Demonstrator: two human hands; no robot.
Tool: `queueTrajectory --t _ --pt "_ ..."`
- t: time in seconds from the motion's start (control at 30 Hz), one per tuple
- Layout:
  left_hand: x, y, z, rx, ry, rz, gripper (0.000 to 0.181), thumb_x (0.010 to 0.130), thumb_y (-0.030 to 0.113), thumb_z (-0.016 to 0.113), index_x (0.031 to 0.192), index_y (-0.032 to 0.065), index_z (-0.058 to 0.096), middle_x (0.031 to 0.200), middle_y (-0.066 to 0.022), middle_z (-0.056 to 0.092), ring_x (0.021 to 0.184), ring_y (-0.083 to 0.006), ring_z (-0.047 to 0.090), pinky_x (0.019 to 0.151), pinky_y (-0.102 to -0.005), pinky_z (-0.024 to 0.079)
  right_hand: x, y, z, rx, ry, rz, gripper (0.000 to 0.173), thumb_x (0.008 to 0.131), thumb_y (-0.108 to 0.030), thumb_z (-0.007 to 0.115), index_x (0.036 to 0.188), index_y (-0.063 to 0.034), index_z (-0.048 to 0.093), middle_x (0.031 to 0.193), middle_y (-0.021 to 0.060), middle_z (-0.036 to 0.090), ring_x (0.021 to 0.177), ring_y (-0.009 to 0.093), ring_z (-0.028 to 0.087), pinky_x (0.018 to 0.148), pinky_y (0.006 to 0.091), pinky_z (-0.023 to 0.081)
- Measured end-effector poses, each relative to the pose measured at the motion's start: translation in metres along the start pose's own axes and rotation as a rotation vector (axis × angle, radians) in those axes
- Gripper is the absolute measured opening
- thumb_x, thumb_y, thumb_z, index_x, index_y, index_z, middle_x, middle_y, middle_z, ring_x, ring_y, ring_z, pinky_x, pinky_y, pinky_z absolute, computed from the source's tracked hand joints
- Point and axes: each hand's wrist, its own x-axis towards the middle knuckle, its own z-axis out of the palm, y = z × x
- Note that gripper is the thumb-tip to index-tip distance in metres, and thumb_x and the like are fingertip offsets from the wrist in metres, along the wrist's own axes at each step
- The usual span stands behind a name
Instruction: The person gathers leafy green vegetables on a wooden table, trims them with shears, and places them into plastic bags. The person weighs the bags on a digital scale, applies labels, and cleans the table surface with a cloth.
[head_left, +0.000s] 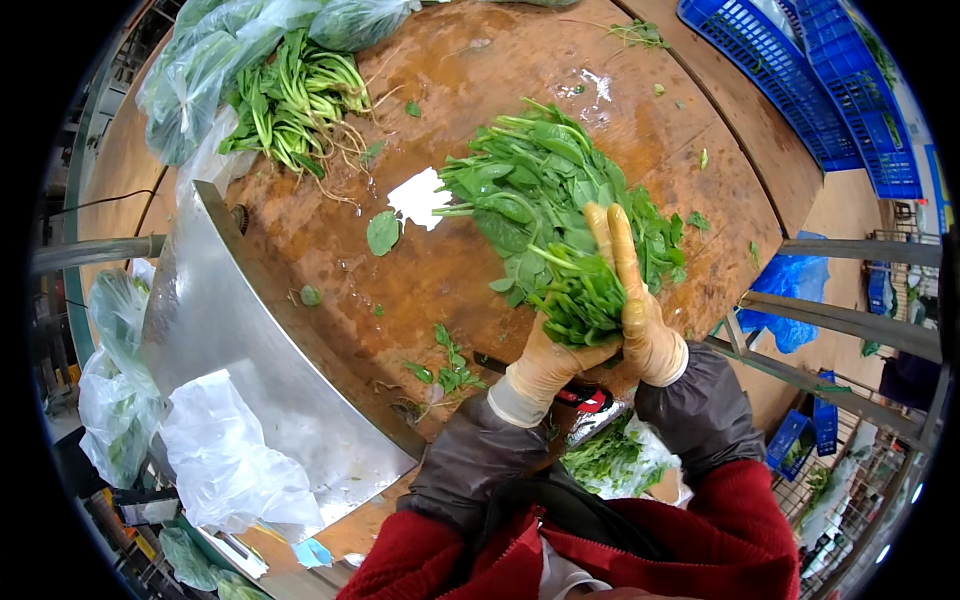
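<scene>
A small bunch of leafy greens (581, 300), spinach by its look, is between my gloved hands. My left hand (555, 364) cups it from below and the left. Flat against its right side lies my right hand (637, 307), with two fingers stretched forward. Just beyond the hands a larger heap of spinach (532, 187) rests on the wet brown tabletop (420, 300), its pale stems mostly pointing left. A red and black object (585, 397) shows partly below my wrists; the hands and sleeves hide the rest.
Rooted greens (292, 105) lie at the far left beside filled plastic bags (202, 82). On the left stands a metal sheet guard (247, 345) with a white plastic bag (232, 457) on it. Blue crates (780, 75) are at upper right. More greens (615, 457) sit near my body.
</scene>
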Motion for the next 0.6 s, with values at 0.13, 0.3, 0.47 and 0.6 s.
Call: queueTrajectory --t 0.13,0.3,0.47,0.6 --pt "0.004 0.002 0.001 -0.001 -0.041 0.147 0.058 0.065 0.0 0.074 0.117 0.0043 0.048 0.11 -0.0057 0.057 0.103 -0.0162 0.053 0.09 -0.0305 0.042 0.042 -0.01 -0.028 -0.284 -0.113 0.054 0.078 0.084 -0.042 0.057 0.137 0.0043 0.022 0.139 0.0212 0.032 0.13 0.029 0.029 0.105 0.0374 0.024" --pt "0.005 0.008 0.004 -0.106 -0.046 0.028 0.053 0.069 -0.003 0.07 0.117 0.0038 0.049 0.108 -0.0048 0.058 0.097 -0.0152 0.056 0.088 -0.0299 0.044 0.172 0.053 -0.064 -0.683 -0.207 0.705 0.087 0.078 -0.05 0.062 0.134 0.0063 0.028 0.13 0.021 0.043 0.121 0.029 0.042 0.099 0.0332 0.035" --pt "0.005 0.016 -0.006 -0.076 0.031 0.087 0.04 0.07 0.002 0.065 0.108 0.0024 0.053 0.102 -0.0065 0.058 0.1 -0.0176 0.052 0.091 -0.0327 0.039 0.204 0.085 -0.015 -0.277 -0.553 0.686 0.07 0.063 -0.05 0.075 0.109 0.0001 0.06 0.103 0.0152 0.062 0.088 0.025 0.06 0.079 0.0339 0.046" --pt "0.005 0.023 -0.008 -0.147 0.066 0.105 0.056 0.071 0.002 0.064 0.123 0.0016 0.044 0.102 -0.0064 0.059 0.098 -0.0169 0.053 0.091 -0.0317 0.039 0.198 0.05 -0.006 -0.647 -0.684 0.425 0.05 0.07 -0.029 0.072 0.109 -0.0003 0.059 0.111 0.0143 0.056 0.095 0.023 0.055 0.082 0.0327 0.043"
